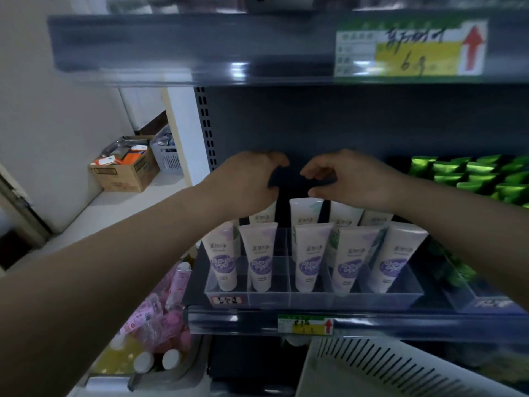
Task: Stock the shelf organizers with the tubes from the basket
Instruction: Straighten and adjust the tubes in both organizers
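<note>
**Head view: both hands raised over the rear tube row**

1. Left hand (246, 179): held above the back row of tubes, fingers half-curled and slack, thumb below them. Nothing is visible in its grasp.
2. Right hand (353, 179): level with the left and just beside it, fingertips facing across a narrow dark gap. Fingers likewise loosely bent, gripping nothing visible.
3. Tubes (307, 259): five purple-labelled tubes stand cap-down along the front of the clear organizer (315, 300); more white tubes stand behind them, directly under both hands.
4. Organizer position: on the dark shelf (372, 322), at its left end.
5. Basket (386, 368): white, slotted, below the shelf edge at lower right; its contents are out of view.
6. Green packets (472, 179): stacked right of the organizer.
</note>
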{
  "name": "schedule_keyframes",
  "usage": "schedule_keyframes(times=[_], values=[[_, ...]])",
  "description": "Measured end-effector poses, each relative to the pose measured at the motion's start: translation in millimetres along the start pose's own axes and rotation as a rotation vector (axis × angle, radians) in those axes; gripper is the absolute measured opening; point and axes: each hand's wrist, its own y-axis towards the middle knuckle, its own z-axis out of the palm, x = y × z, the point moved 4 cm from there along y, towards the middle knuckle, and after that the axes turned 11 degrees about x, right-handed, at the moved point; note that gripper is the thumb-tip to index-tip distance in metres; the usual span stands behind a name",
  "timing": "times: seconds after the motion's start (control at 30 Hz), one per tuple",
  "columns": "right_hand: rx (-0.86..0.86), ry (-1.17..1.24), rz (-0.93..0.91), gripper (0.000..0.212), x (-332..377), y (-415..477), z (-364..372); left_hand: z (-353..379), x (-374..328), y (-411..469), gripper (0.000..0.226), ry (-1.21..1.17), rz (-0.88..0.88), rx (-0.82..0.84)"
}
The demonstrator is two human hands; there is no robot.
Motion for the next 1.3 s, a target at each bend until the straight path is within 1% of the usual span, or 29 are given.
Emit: schedule_keyframes(times=[0.13,0.27,0.33,0.47,0.53,0.67,1.0,1.3], values=[[0.013,-0.016,0.038,0.039,-20.3,-13.3,-5.3,10.6,-19.6,16.5,0.052,0.006,0.045,0.055],[0.038,-0.046,0.061,0.037,-37.6,-19.5,-2.7,21.7,-34.5,26.5,0.050,-0.008,0.077,0.164],[0.070,-0.060,0.082,0.034,-45.4,-21.1,-0.2,26.8,-39.8,31.6,0.043,0.009,0.079,0.212],[0.125,-0.077,0.104,0.020,-54.5,-22.2,5.9,37.3,-44.5,38.5,0.019,0.055,0.079,0.276],[0.112,-0.066,0.096,0.015,-56.5,-21.7,8.2,40.5,-44.1,40.1,0.014,0.070,0.079,0.281],[0.067,-0.026,0.089,0.012,-58.3,-18.8,10.6,41.3,-42.5,41.9,0.015,0.080,0.069,0.269],[0.001,0.001,0.080,0.017,-58.9,-11.8,10.3,40.9,-32.6,43.5,0.020,0.067,0.022,0.249],[-0.008,-0.010,0.051,0.016,-62.7,-13.1,16.4,42.0,-32.4,40.1,0.022,0.076,0.010,0.218]])
